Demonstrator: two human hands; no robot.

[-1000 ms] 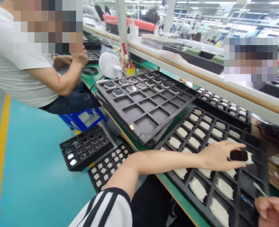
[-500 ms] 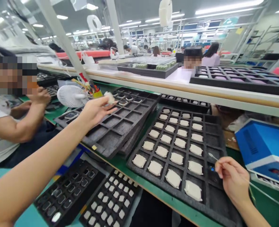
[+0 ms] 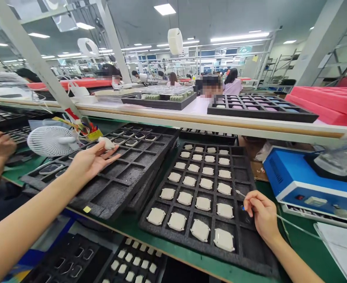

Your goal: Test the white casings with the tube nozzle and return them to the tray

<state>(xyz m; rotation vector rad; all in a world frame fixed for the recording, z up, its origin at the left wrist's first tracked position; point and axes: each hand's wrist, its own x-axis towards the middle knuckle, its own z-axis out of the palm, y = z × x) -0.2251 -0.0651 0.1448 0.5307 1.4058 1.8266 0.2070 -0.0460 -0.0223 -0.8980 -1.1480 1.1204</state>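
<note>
Hand (left) (image 3: pixel 92 159) now over left tray (image 3: pixel 111 196), earlier over right tray (image 3: pixel 251 245); fingers pinch one pale piece (image 3: pixel 107 144). Right hand (image 3: pixel 263 215): fingers hold one thin white cord (image 3: pixel 240 193). Right tray: 24 white parts (image 3: pixel 203 203).

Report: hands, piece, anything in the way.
Left hand pinching pale piece over left tray. Right hand holding thin white cord. Possible obstruction: white fan beside left tray.

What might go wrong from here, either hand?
1. The left hand might drop its off-white piece onto the dark-faced pieces in the left foam tray.
2. The thin cord trailing from the right hand, which grips a slim white tool, could snag on the white sheet it crosses.
</note>
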